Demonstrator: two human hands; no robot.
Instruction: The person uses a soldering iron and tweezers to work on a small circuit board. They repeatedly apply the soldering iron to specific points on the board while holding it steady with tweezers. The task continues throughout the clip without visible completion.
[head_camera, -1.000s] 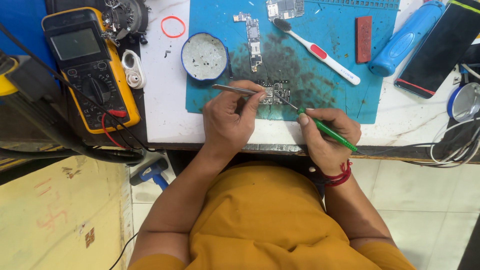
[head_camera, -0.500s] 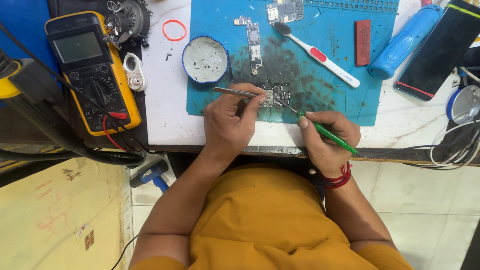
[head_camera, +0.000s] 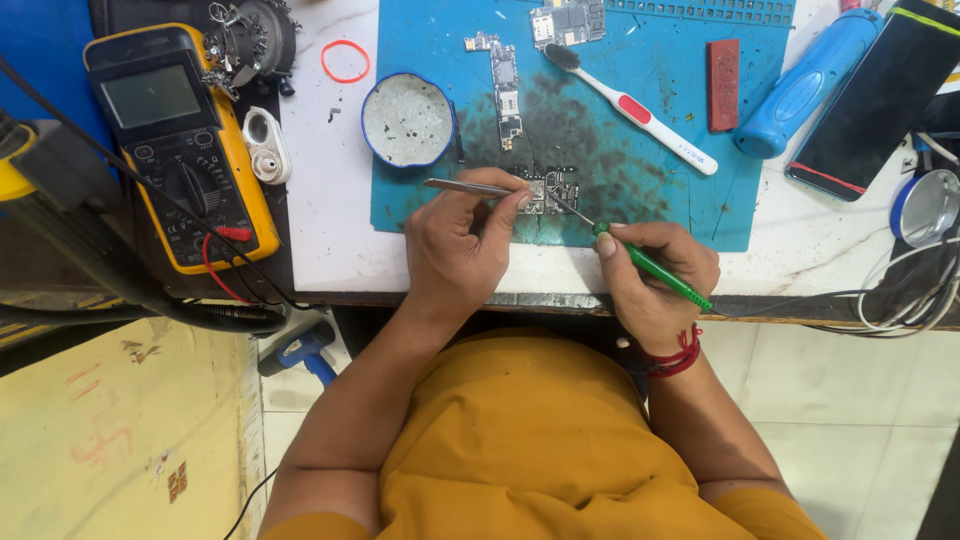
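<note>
Yellow multimeter (head_camera: 180, 150) at upper left on the bench (head_camera: 320, 240). Frame centre — left hand (head_camera: 460, 250) pinches metal tweezers (head_camera: 465, 186) onto a small circuit board (head_camera: 548, 190) on the blue mat (head_camera: 660, 160). Right hand (head_camera: 650, 280) grips a green screwdriver (head_camera: 655, 268) — tip at the board.

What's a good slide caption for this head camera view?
Left hand steadies small circuit board with tweezers; right hand applies green screwdriver.

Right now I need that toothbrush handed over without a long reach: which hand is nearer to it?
Right. The right hand, holding a green tool, lies just below the toothbrush; the left hand is farther off, down to its left.
</note>
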